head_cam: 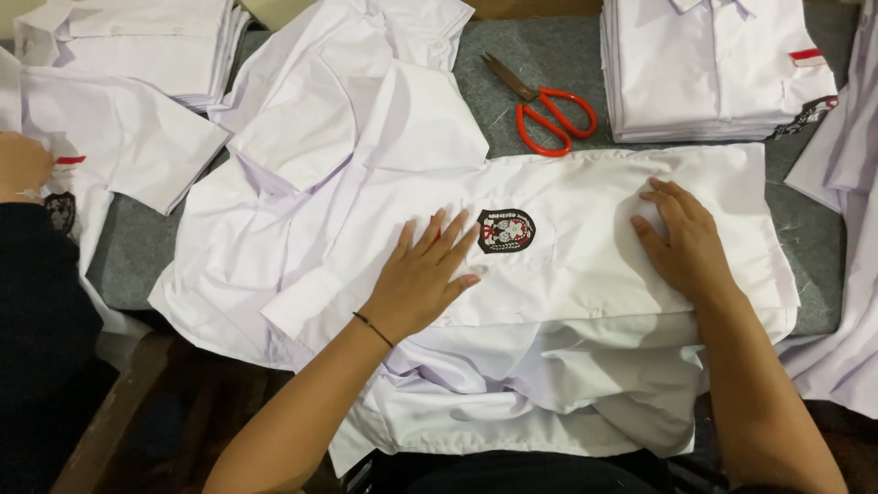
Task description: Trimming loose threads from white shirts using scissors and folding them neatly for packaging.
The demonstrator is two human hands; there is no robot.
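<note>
Surface: a table (pixel 540 50) covered in grey felt-like cloth, crowded with white garments; a dark floor shows below its near edge.
Nine o'clock: another person's dark sleeve (pixel 41 302) and hand (pixel 20 165), resting on a separate white shirt with a red tab (pixel 70 160).
Eleven o'clock: a squared stack of folded shirts (pixel 155 41).
Centre: the white shirt (pixel 567 274) being handled, smooth thin cotton, lying flat with its long axis running nine to three o'clock; a short sleeve (pixel 421 119) is turned up toward twelve, and loose cloth hangs off the near table edge at six.
Badge: a dark shield-shaped embroidered patch (pixel 505 230) on the chest, between the two hands.
Left hand (pixel 422 274): open, palm down, fingers spread flat on the cloth, fingertips just beside the badge on its nine o'clock side; it grasps nothing. A thin dark band circles the wrist.
Right hand (pixel 684 240): open and flat, pressing the cloth near the three o'clock end, well apart from the badge; nothing gripped. The left hand is the nearer to the badge.
Twelve o'clock: scissors (pixel 547 108), red plastic handles, dull metal blades, lying just beyond the shirt.
One o'clock: a second tall stack of folded shirts (pixel 713 69), with a red tab at its edge.
</note>
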